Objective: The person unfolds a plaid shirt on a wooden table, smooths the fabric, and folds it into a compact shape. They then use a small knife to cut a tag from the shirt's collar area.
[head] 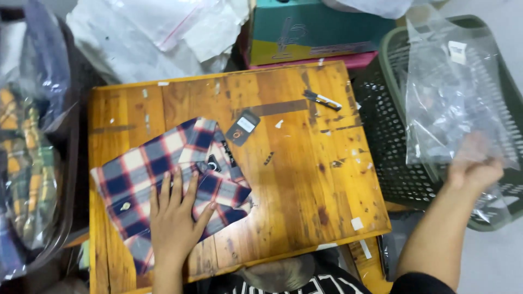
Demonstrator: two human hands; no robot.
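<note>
Head view: left hand [173, 220] flat, fingers spread, on soft plaid shirt [163, 179]; right hand [473, 170] pinches crinkly clear plastic bag [452, 92].

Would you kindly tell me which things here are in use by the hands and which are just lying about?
In hand:
- left hand flat on folded plaid shirt
- right hand gripping clear plastic bag over green basket

Lying about:
- utility knife
- hang tag
- teal box
- bagged shirts
</note>
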